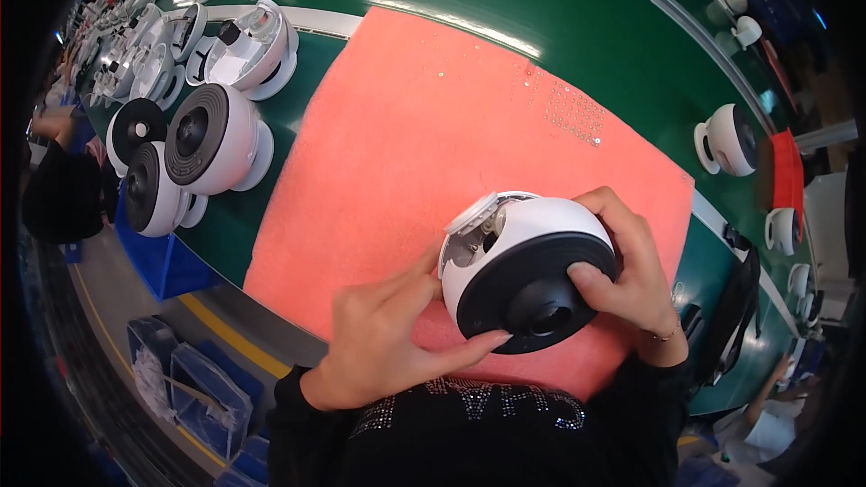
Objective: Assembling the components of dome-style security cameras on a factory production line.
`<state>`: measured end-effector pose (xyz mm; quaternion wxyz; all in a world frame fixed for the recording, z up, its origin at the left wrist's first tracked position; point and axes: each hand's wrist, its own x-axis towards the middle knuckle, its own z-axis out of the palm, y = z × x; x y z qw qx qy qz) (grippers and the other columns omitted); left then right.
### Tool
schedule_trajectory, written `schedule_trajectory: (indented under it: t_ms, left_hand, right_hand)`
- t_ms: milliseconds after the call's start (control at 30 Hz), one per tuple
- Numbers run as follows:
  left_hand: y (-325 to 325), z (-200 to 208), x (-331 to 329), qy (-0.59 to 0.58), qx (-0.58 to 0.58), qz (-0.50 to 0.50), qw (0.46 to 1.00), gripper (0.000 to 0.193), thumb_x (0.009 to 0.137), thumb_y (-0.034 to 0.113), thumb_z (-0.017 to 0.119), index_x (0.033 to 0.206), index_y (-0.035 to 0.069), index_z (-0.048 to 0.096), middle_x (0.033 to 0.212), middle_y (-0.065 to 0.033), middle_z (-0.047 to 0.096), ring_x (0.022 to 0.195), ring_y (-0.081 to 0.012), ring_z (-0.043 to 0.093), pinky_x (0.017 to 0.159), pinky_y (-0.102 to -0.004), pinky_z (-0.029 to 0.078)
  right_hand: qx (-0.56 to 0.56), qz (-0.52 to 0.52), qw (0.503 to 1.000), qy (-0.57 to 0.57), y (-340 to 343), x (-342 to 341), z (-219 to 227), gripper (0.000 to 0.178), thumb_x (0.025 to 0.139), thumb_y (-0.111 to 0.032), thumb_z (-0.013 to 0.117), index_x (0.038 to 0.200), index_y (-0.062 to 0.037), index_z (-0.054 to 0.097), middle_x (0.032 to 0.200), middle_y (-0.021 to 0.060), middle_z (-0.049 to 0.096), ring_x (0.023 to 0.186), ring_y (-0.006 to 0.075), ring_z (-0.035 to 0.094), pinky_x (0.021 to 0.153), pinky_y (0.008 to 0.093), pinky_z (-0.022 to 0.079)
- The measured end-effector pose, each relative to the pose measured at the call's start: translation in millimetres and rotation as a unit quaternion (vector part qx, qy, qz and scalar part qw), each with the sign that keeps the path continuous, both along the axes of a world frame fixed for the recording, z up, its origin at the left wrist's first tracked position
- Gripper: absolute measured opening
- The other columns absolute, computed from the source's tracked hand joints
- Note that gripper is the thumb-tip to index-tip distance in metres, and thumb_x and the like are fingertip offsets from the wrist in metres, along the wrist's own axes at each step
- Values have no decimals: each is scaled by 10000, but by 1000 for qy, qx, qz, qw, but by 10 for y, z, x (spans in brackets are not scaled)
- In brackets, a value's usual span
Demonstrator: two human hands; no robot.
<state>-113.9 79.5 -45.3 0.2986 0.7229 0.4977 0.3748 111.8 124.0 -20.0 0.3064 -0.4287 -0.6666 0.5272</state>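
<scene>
Between my two hands is a round white device (550, 221) with a black ringed face and a raised dark centre, much like a security camera. It is tilted over the near part of a pink foam mat (397, 126). A white round base piece (474, 215) stands at its far left side, beside an opening that shows inner parts. My left hand (383, 334) is closed on the near left side, thumb at the black face's lower edge. My right hand (631, 271) grips the right side, thumb on the black face and fingers behind the shell.
Small shiny screws (573, 113) lie in rows on the mat's far right. Similar finished devices (212, 140) and opened shells (248, 50) crowd the left of the green bench (577, 9). Another device (729, 140) stands at right. A blue bin (167, 257) sits below left; other people work at both sides.
</scene>
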Motion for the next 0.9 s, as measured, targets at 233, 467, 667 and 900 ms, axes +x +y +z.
schedule_trajectory:
  t_ms: [233,467,667,900]
  left_hand:
    - [299,153,-127,153,-88,-78,981,450,644,470,727,577,45,595,438,-48,521,384,-233,531,405,-293,407]
    - [378,200,-120,212,-115,-117,964,423,638,441,729,560,44,604,458,-65,538,410,-214,552,421,-296,413]
    - [418,206,-152,201,-109,-111,967,432,658,478,703,558,68,609,436,-56,513,401,-230,532,423,-316,401]
    - [415,221,-148,217,-93,-112,965,410,607,388,760,527,34,570,444,-58,532,404,-181,559,405,-258,402]
  right_hand:
    - [187,-7,927,-324,211,-4,19,374,820,-358,557,669,-16,567,617,131,483,536,295,504,472,374,374]
    - [169,30,907,-385,189,-14,38,393,822,-364,550,650,-10,555,634,143,509,548,311,533,486,396,402]
    - [451,-17,860,-240,102,-62,82,450,576,-406,726,836,-64,594,812,44,518,656,205,484,599,331,374]
    - [374,255,862,-227,57,-73,242,426,654,-174,673,1065,-73,623,1117,109,557,1036,265,534,829,375,397]
